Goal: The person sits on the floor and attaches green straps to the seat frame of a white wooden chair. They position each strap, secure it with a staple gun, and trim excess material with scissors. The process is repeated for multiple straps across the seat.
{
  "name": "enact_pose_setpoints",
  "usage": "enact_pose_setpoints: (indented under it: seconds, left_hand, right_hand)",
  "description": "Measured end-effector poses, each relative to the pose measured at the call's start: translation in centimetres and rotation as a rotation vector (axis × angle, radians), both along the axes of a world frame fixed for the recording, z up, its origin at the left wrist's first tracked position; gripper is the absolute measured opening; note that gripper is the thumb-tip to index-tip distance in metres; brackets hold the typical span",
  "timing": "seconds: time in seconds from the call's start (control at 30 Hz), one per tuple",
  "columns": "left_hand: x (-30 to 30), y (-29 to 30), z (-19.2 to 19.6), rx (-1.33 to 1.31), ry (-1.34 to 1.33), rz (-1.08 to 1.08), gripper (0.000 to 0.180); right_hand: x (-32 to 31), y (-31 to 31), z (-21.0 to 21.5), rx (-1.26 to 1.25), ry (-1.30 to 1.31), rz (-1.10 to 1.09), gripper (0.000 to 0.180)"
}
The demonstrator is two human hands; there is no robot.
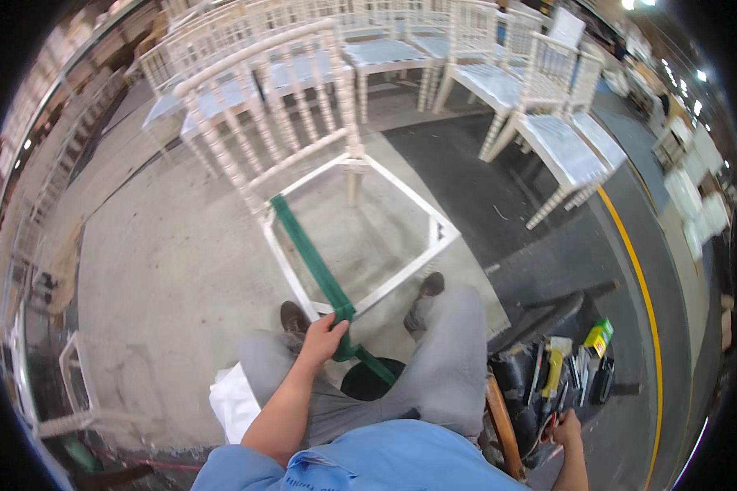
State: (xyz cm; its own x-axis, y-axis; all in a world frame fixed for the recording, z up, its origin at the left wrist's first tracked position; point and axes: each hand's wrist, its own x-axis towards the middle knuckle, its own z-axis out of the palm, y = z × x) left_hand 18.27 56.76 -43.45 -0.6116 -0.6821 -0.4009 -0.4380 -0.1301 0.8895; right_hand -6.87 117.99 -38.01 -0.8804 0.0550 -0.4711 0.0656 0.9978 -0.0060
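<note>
A white chair frame with a spindle back and an open seat stands in front of me. A green webbing strap lies along the left side of its seat frame. My left hand is closed on the strap at the near corner. Beyond the hand, the strap's loose length runs down over a dark round thing between my legs. At the lower right, my right hand is closed on red-handled scissors, partly hidden by the fingers, at the edge of the tool seat.
A dark padded seat at my right bears a yellow-handled tool, a green and yellow box and several metal tools. Rows of white chairs stand beyond. White material lies by my left thigh; another white frame is far left.
</note>
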Motion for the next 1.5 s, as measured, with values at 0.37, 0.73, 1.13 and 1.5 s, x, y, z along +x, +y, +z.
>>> enact_pose_setpoints:
  seconds: [0.37,0.73,1.13,1.5]
  left_hand:
    - [1.4,-3.9,1.3,0.712,0.405,0.130,0.027]
    - [2.3,-6.3,1.3,0.759,0.558,0.183,0.020]
    - [2.8,-7.1,1.2,0.727,0.542,-0.113,0.026]
    - [2.5,-6.8,0.8,0.789,0.527,-0.227,0.031]
  right_hand:
    - [-2.5,-2.1,13.1,-0.002,-0.530,-0.044,0.052]
    - [-2.7,-40.2,10.7,-0.470,0.151,1.254,0.059]
    - [-1.5,-56.8,-0.6,-0.332,-0.026,2.053,0.054]
    - [-2.1,-58.1,-2.5,-0.282,-0.071,2.140,0.044]
